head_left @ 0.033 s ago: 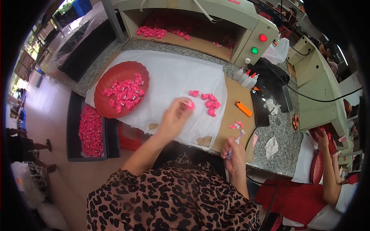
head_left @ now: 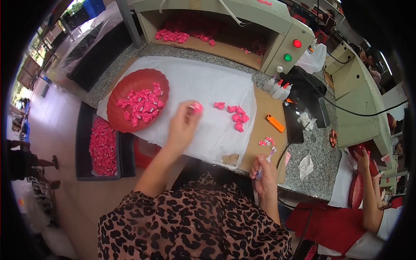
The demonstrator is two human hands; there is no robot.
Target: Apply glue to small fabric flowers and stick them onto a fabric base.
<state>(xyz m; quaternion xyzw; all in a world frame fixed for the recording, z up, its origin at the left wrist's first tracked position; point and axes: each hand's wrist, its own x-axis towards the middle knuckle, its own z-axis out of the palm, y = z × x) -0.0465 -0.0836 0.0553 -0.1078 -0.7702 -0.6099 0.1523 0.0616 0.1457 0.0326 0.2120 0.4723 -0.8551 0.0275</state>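
Note:
Over the white sheet [head_left: 206, 82], my left hand [head_left: 183, 125] pinches a small pink figure piece [head_left: 196, 108] between thumb and fingers. To its left a red scalloped bowl [head_left: 116, 115] holds a heap of pink and silver pieces [head_left: 145, 106]. A short row of loose pink pieces [head_left: 236, 116] lies on the sheet to the right of this hand. My right hand [head_left: 264, 175] is wrapped round a small squeeze bottle [head_left: 259, 174], its thin nozzle pointing up. Just beyond the nozzle, tiny pink and silver bits [head_left: 267, 142] lie on the cardboard [head_left: 260, 112].
An orange lighter [head_left: 275, 123] and white bottles [head_left: 279, 90] stand right of the sheet. Behind is a beige machine [head_left: 208, 8] with pink pieces inside. A dark crate [head_left: 82, 171] full of pink pieces sits lower left. A co-worker's arm [head_left: 370, 195] is at far right.
My left hand has moved left toward the red bowl with the pink piece still in its fingers. My right hand has stayed nearly in place with the bottle.

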